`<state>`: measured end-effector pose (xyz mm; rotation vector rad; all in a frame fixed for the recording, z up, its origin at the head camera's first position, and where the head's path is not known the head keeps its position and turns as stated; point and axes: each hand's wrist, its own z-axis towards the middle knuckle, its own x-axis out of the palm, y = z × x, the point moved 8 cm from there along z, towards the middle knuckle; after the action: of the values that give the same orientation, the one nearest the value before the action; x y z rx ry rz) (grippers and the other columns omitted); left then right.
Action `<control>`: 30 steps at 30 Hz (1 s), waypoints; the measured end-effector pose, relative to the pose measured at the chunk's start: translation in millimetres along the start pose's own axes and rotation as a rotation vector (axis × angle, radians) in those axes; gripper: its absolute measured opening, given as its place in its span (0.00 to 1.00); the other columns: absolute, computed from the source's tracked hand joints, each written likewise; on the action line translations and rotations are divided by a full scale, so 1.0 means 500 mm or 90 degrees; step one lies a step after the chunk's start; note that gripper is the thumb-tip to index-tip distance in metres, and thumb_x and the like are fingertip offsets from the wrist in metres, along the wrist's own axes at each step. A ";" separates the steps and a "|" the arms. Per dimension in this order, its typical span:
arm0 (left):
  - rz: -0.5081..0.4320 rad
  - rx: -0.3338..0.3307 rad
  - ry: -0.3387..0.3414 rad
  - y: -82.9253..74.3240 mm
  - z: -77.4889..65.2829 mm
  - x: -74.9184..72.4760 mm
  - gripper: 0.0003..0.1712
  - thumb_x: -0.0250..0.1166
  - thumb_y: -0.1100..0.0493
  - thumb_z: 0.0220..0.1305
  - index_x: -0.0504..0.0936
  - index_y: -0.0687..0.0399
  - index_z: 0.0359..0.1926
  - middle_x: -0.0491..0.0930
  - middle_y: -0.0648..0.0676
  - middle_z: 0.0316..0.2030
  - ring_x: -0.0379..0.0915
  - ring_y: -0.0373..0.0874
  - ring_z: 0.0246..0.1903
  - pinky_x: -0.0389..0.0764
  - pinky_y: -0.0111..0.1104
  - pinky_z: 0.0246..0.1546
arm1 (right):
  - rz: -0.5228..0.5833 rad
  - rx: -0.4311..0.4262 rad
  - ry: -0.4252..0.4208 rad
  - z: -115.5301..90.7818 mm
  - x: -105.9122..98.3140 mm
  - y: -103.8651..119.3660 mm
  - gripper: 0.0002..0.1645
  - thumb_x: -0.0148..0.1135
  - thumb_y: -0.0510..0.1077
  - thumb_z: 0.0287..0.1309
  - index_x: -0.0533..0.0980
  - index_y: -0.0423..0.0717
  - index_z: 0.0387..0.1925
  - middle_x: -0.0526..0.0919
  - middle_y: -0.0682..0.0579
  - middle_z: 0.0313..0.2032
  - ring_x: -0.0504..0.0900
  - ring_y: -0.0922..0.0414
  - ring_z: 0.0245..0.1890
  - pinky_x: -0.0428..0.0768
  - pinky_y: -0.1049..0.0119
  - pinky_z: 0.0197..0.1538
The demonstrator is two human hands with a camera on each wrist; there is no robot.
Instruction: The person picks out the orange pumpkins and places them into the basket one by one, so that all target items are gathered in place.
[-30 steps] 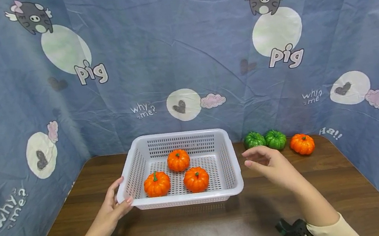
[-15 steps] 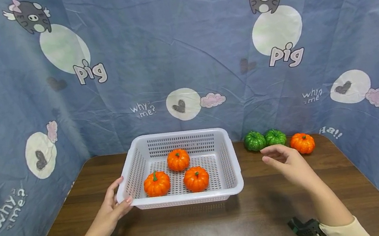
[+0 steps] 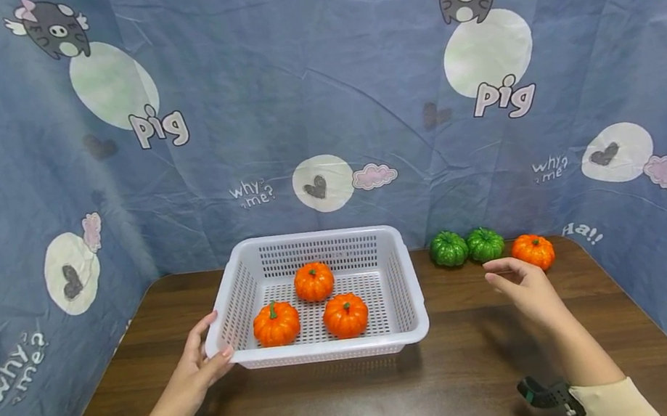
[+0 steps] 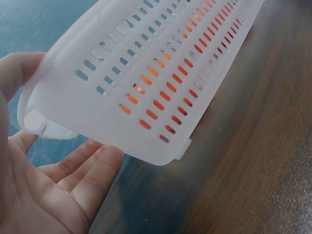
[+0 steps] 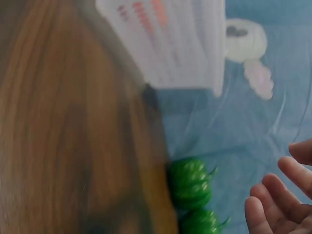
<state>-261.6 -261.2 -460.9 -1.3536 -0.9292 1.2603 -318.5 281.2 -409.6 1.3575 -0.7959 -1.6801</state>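
Observation:
My left hand [image 3: 191, 368] holds the near-left corner of a white plastic basket [image 3: 331, 350], thumb on the rim. In the left wrist view the fingers [image 4: 100, 180] reach under the basket's slotted wall [image 4: 63, 105]. Three orange pumpkins [image 3: 314, 282] lie inside. My right hand [image 3: 529, 289] hovers over the table on the right with fingers loosely bent and holding nothing, just in front of another orange pumpkin [image 3: 534, 252] that it partly overlaps. To the left of that pumpkin sit two green pumpkins [image 3: 448, 248], also seen in the right wrist view as ribbed green pumpkins [image 5: 190, 184].
The brown wooden table [image 3: 341, 413] is bounded at the back and sides by a blue curtain [image 3: 314, 93] with printed pigs and words. The basket stands near the table's back edge, left of the green pumpkins.
My right hand has moved to the right, away from the basket's right side, past the green pumpkins to the orange one. The left hand and basket have stayed in place.

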 end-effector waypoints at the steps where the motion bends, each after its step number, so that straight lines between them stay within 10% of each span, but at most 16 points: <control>1: -0.002 0.002 0.001 0.000 -0.001 0.000 0.43 0.57 0.61 0.74 0.40 0.49 0.78 0.52 0.74 0.69 0.71 0.41 0.57 0.77 0.26 0.52 | 0.006 0.009 -0.006 0.003 -0.002 -0.010 0.19 0.61 0.41 0.69 0.76 0.31 0.55 0.82 0.36 0.47 0.81 0.69 0.36 0.83 0.69 0.42; 30: 0.002 0.000 0.010 0.000 0.001 0.000 0.42 0.56 0.60 0.75 0.40 0.47 0.78 0.53 0.74 0.70 0.71 0.38 0.56 0.77 0.28 0.53 | -0.070 0.117 -0.113 0.040 -0.085 -0.149 0.21 0.60 0.39 0.68 0.75 0.28 0.56 0.84 0.39 0.43 0.81 0.66 0.32 0.79 0.76 0.34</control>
<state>-261.8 -261.1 -460.8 -1.3643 -0.9164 1.2496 -349.3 353.4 -449.8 1.4115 -1.0142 -1.8702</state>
